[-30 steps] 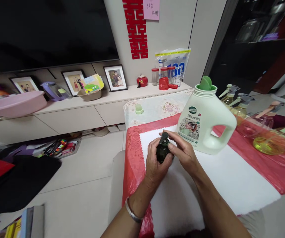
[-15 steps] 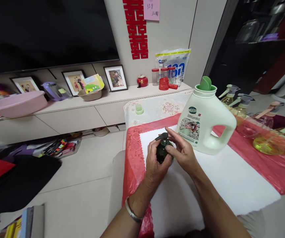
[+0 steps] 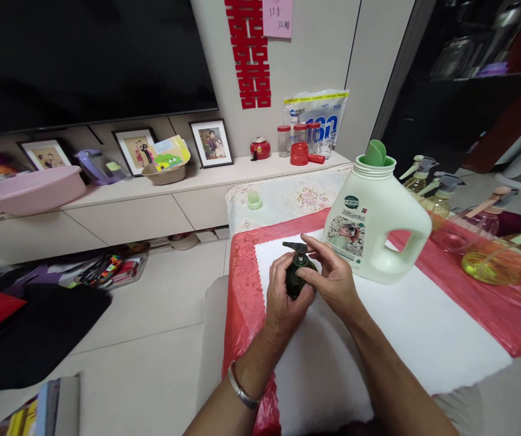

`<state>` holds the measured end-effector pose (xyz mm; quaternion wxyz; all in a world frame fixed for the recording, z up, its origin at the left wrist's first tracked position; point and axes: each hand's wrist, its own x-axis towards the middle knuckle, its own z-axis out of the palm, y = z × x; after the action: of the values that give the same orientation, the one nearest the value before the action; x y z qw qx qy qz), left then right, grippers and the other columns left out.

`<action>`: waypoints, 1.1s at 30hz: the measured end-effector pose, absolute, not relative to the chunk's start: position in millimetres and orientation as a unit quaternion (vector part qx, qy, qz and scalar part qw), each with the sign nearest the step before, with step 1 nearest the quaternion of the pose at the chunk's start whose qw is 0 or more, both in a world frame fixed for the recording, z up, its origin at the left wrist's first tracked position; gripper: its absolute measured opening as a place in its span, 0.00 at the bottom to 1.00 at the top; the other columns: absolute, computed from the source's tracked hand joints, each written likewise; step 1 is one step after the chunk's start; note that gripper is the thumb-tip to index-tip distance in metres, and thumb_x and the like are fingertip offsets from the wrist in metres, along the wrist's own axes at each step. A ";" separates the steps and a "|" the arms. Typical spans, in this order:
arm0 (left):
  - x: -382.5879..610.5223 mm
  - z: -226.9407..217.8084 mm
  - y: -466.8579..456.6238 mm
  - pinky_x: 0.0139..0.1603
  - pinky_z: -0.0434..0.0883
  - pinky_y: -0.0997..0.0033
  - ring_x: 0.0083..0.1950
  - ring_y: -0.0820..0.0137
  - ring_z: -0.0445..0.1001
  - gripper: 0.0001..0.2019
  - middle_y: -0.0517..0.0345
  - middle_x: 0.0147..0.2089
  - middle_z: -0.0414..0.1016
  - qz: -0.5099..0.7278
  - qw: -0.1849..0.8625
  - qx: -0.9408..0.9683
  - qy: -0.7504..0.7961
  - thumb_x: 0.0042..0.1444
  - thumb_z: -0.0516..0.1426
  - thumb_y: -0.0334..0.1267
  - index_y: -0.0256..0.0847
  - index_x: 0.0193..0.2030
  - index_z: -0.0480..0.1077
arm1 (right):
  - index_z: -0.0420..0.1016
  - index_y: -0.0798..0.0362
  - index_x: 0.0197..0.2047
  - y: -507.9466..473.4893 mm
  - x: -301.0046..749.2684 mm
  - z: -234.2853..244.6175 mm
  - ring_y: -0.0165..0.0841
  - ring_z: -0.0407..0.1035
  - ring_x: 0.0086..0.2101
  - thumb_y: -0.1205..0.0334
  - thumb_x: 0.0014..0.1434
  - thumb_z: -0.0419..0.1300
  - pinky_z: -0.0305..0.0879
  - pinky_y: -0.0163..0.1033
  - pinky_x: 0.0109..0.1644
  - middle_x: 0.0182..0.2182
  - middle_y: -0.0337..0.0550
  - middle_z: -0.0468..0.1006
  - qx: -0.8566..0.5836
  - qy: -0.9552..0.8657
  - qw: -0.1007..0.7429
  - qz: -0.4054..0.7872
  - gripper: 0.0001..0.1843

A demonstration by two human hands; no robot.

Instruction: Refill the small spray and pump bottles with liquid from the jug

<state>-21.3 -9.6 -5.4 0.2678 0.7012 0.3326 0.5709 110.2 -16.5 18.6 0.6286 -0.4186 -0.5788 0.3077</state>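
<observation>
Over the white cloth [image 3: 423, 327], near its far-left corner: your left hand [image 3: 282, 300] wraps the dark-green pump bottle [image 3: 292, 283]; your right hand [image 3: 338, 281] lays its thumb there, finger grip unclear. Bumped, the pump head [image 3: 295, 247] could squirt leftward.

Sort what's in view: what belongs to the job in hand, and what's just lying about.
Job in hand:
pump bottle in left hand, right hand against it
probably open jug, white cloth

Apparently just lying about:
pink basin
photo frames
red pot
</observation>
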 end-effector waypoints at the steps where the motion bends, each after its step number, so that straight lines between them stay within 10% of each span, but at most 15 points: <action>1: -21.4 -5.5 -9.7 0.63 0.70 0.48 0.61 0.56 0.71 0.24 0.46 0.59 0.71 0.571 0.268 0.701 0.334 0.61 0.61 0.38 0.45 0.63 0.64 | 0.71 0.42 0.66 -17.3 110.3 19.5 0.34 0.67 0.55 0.60 0.57 0.70 0.64 0.41 0.63 0.52 0.43 0.72 -0.417 -0.582 0.625 0.312 0.34; 33: -20.7 -2.9 -11.4 0.63 0.70 0.49 0.61 0.56 0.72 0.23 0.45 0.58 0.73 0.571 0.252 0.708 0.330 0.61 0.61 0.41 0.44 0.62 0.65 | 0.75 0.47 0.61 -14.2 113.0 23.1 0.35 0.69 0.53 0.58 0.52 0.73 0.65 0.42 0.64 0.52 0.44 0.71 -0.410 -0.558 0.623 0.365 0.32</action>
<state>-20.7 -11.4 -2.9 0.2520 0.7081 0.3304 0.5709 113.0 -14.2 23.1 0.6227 -0.4096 -0.5579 0.3649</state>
